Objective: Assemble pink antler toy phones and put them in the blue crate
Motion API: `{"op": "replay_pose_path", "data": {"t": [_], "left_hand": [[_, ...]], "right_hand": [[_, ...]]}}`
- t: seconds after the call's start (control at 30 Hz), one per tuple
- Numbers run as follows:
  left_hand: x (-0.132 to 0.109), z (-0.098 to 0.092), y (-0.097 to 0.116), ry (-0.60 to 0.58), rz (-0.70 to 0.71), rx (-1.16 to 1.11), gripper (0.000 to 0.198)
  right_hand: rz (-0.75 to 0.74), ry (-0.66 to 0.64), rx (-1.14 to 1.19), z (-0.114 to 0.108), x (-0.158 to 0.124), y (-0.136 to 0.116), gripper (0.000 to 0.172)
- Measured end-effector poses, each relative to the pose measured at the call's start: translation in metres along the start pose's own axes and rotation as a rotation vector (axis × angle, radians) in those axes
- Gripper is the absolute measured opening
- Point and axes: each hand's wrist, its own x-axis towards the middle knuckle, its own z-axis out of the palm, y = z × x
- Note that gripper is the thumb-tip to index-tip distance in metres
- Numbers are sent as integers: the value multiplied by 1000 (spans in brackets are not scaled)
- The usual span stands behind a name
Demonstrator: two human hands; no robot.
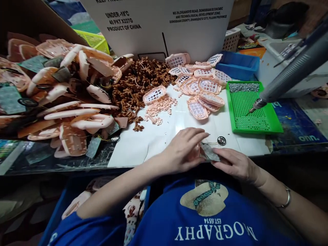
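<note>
My left hand (183,150) is curled round a pink plastic shell, mostly hidden behind the fingers, at the front edge of the white work surface. My right hand (235,164) pinches the edge of a small grey-green circuit board (210,152) that lies against the shell. Thin wires run from the board area to a round black speaker (221,140), which rests on the white surface just beyond my right fingers. Ahead of my hands is a pile of pink shells with button holes (198,109).
Pink housings with boards (77,119) are heaped left. Brown branched parts (130,89) and small pink buttons (160,108) lie mid-table. A green tray (246,124) holds screws. An electric screwdriver (287,78) hangs over it. A blue bin (238,66) and white carton (159,37) stand behind.
</note>
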Motion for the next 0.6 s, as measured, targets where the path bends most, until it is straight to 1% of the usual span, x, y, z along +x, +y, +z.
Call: {"op": "replay_pose_path", "data": {"t": [0.03,0.13,0.2,0.27,0.33,0.43,0.5,0.6], "left_hand": [[3,10,3,-13,25,65,49],[1,38,8,25,78,233,25],[-7,50,8,124,87,277,22],[-18,55,7,229,89,285,24],[-26,55,5,280,110,266,26],[-31,45,-6,235,188,186,25],[-31,34,-18,215,212,111,22],[-31,20,-34,268,184,62,17]], "right_hand": [[7,3,11,1,-3,-1,38],[107,52,31,-4,-9,-4,32],[193,95,30,-11,-8,-3,32],[266,81,-12,-16,-1,3,33],[295,7,-89,-17,9,11,32],[248,-96,-141,-12,21,20,31],[245,-89,-109,-8,27,22,31],[362,-59,-36,-5,35,20,23]]}}
